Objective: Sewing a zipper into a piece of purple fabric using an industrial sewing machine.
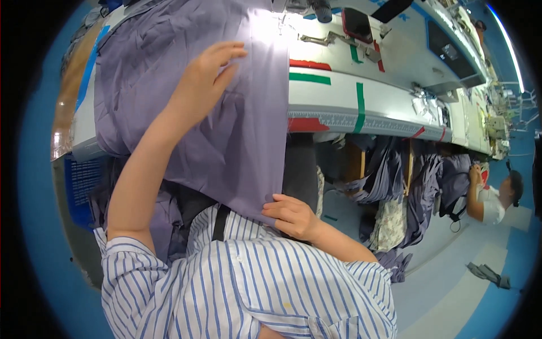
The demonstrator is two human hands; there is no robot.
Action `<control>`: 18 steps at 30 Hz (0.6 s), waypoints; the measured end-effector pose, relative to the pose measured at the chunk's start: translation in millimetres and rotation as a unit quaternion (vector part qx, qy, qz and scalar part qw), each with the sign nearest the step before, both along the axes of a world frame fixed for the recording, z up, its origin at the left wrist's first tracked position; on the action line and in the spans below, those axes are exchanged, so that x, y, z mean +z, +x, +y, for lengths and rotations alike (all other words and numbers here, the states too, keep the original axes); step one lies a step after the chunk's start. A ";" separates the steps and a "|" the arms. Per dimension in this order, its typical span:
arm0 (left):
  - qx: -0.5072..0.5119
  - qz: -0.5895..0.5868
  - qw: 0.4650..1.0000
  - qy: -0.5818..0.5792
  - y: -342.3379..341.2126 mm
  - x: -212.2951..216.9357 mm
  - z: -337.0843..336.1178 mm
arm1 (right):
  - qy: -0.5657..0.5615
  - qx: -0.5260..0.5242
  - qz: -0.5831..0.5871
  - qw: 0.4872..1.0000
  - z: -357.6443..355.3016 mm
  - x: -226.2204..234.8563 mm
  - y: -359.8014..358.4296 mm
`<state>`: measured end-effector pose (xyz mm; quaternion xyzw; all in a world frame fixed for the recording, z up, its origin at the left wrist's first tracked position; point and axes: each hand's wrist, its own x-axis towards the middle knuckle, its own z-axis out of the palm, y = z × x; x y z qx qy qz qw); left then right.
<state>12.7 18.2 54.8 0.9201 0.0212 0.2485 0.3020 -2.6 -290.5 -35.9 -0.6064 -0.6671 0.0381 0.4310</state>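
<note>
A large piece of purple fabric (248,164) covers the left part of the work table and hangs over its front edge toward my lap. Its straight right edge runs from a bright lamp-lit spot at the sewing machine (282,20) down to my body. My left hand (209,76) is over the fabric just short of the lit spot, fingers stretched forward and thumb apart. At the fabric's near right corner, my right hand (293,217) has its fingers closed on the edge. The thumb of that hand is mostly hidden.
Right of the fabric, the white tabletop carries a red-cased phone (357,25), green tape (309,78) and a ruler strip (378,124) along its front. Purple and floral garments (389,223) hang below. A blue basket (78,189) stands at left; another person (491,198) works far right.
</note>
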 end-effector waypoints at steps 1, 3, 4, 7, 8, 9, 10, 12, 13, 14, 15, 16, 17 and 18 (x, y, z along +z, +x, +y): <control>0.006 0.015 0.996 -0.090 21.6 -3.9 13.0 | -0.006 0.014 -0.023 1.000 0.8 -0.1 5.1; 0.020 0.014 0.994 -0.103 63.1 -21.3 32.8 | -0.039 0.012 0.016 0.999 3.5 -3.4 12.1; 0.031 0.015 0.992 -0.121 83.7 -31.4 42.8 | -0.057 0.004 0.024 0.998 5.2 -5.6 16.2; 0.094 -0.012 0.996 -0.005 131.1 -60.6 64.5 | -0.058 0.002 0.028 0.998 8.3 -12.7 27.9; 0.089 -0.038 0.995 -0.004 141.3 -67.4 68.8 | -0.063 0.005 0.027 0.998 9.6 -14.1 31.8; 0.139 -0.020 0.990 0.017 149.8 -72.1 72.3 | -0.072 0.006 0.024 0.997 10.2 -14.8 36.3; 0.183 -0.021 0.982 0.046 156.3 -75.3 75.1 | -0.076 0.007 0.022 0.997 11.5 -15.7 40.7; 0.181 -0.035 0.982 0.048 166.4 -75.6 80.5 | -0.084 0.005 0.026 0.996 14.6 -15.2 49.4; 0.177 -0.072 0.980 0.061 170.2 -73.4 83.4 | -0.085 0.005 0.017 0.996 16.7 -13.7 53.1; 0.178 -0.069 0.980 0.059 174.8 -71.6 85.9 | -0.084 0.005 0.011 0.996 18.8 -13.2 57.5; 0.184 -0.042 0.982 0.029 179.1 -69.1 88.8 | -0.086 0.007 0.008 0.996 21.4 -11.8 61.3; 0.190 -0.014 0.982 -0.001 183.5 -66.9 91.7 | -0.088 0.011 0.003 0.996 24.1 -10.7 65.4; 0.191 -0.010 0.982 -0.003 187.6 -65.0 94.6 | -0.090 0.014 -0.001 0.996 26.6 -9.2 69.2; 0.190 -0.007 0.982 0.013 191.4 -62.9 97.7 | -0.093 0.016 0.004 0.996 29.3 -7.4 73.0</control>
